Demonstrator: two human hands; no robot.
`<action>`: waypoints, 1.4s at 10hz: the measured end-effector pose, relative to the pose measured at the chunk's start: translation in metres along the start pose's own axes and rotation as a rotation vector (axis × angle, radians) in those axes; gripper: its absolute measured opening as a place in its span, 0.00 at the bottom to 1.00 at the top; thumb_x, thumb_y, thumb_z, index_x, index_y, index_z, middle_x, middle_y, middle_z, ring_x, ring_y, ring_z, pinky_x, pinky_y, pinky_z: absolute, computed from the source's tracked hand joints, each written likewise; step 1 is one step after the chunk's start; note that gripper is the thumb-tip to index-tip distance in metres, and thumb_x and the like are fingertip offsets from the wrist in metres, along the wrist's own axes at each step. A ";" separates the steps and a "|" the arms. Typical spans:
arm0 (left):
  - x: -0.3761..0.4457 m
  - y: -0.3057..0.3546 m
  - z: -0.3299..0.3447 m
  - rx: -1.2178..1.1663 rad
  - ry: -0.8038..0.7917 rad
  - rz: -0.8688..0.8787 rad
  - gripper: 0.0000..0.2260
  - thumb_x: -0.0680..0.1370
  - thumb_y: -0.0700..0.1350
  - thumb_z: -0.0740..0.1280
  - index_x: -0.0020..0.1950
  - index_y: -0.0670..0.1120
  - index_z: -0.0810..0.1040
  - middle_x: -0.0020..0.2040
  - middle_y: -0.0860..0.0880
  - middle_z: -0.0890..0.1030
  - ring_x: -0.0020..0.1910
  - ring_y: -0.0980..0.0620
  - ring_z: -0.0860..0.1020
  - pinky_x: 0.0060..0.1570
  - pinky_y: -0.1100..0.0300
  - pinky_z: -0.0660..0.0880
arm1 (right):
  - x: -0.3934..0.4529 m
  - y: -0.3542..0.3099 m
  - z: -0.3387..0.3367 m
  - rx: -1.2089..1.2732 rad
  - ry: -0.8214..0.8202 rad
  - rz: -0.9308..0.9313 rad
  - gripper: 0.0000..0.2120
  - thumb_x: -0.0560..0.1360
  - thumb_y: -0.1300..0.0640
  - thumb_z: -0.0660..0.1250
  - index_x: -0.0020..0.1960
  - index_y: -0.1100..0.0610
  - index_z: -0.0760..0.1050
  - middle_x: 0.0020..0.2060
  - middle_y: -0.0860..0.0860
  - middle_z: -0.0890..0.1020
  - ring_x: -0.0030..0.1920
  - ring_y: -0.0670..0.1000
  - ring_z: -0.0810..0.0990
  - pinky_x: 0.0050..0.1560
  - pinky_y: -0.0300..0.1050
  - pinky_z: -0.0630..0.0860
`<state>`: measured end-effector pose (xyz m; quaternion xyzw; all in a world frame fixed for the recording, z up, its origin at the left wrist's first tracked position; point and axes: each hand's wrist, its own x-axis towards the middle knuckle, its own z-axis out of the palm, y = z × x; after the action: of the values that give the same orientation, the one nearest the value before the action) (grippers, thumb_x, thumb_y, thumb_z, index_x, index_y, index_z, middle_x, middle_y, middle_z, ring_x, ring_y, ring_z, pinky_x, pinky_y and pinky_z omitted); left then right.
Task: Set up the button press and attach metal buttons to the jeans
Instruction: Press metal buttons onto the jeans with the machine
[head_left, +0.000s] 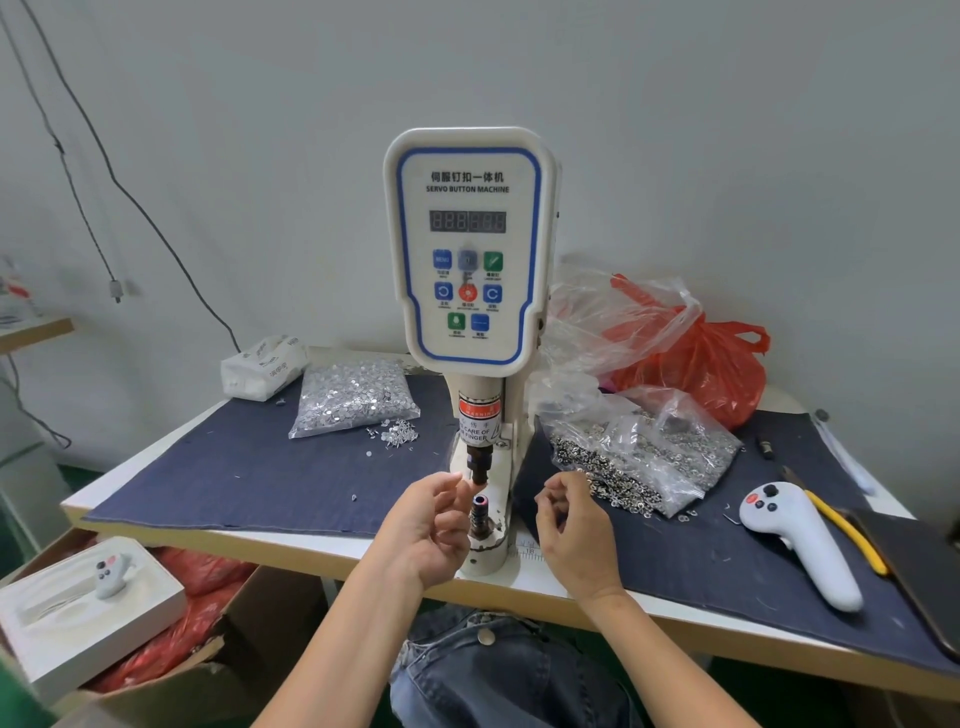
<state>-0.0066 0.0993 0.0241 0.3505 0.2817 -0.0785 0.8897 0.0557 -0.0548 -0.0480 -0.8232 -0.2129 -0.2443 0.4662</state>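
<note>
We see the button press (470, 291) upright on the table (291, 545), left grip (428, 525) fingertips pinched just beside its upper die (478, 473), contents indiscernible, right grip (569, 525) loosely curled beside the buttons bag (644, 457), jeans (498, 670) below both grips.

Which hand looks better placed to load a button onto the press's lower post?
Probably the left hand: its fingertips sit beside the lower post, under the upper punch. The right hand is farther off, by the bag of buttons.

Single head-worn view, looking forward and down, close over the table (291, 545), button press (467, 249) centred
</note>
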 end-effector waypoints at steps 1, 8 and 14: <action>0.000 0.001 -0.001 0.055 0.034 0.042 0.13 0.76 0.43 0.64 0.60 0.42 0.75 0.28 0.51 0.80 0.14 0.60 0.60 0.14 0.71 0.55 | 0.000 0.000 0.000 -0.002 -0.003 0.003 0.04 0.75 0.64 0.65 0.48 0.59 0.71 0.36 0.51 0.79 0.35 0.50 0.77 0.37 0.49 0.76; 0.004 0.006 -0.014 0.167 0.067 0.162 0.10 0.78 0.43 0.62 0.45 0.39 0.80 0.29 0.50 0.81 0.15 0.59 0.62 0.13 0.71 0.57 | 0.000 0.005 0.002 0.024 -0.032 0.061 0.06 0.75 0.63 0.65 0.48 0.55 0.70 0.37 0.47 0.78 0.35 0.46 0.76 0.37 0.45 0.75; 0.133 0.109 -0.072 1.625 0.629 0.818 0.13 0.77 0.34 0.61 0.57 0.42 0.81 0.58 0.41 0.77 0.60 0.41 0.74 0.57 0.54 0.71 | 0.021 0.028 0.007 -0.233 -0.231 0.063 0.06 0.77 0.51 0.62 0.41 0.49 0.72 0.30 0.42 0.75 0.31 0.43 0.73 0.34 0.40 0.69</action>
<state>0.1086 0.2366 -0.0299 0.9359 0.2232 0.1641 0.2175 0.0902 -0.0598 -0.0566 -0.9006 -0.2094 -0.1564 0.3473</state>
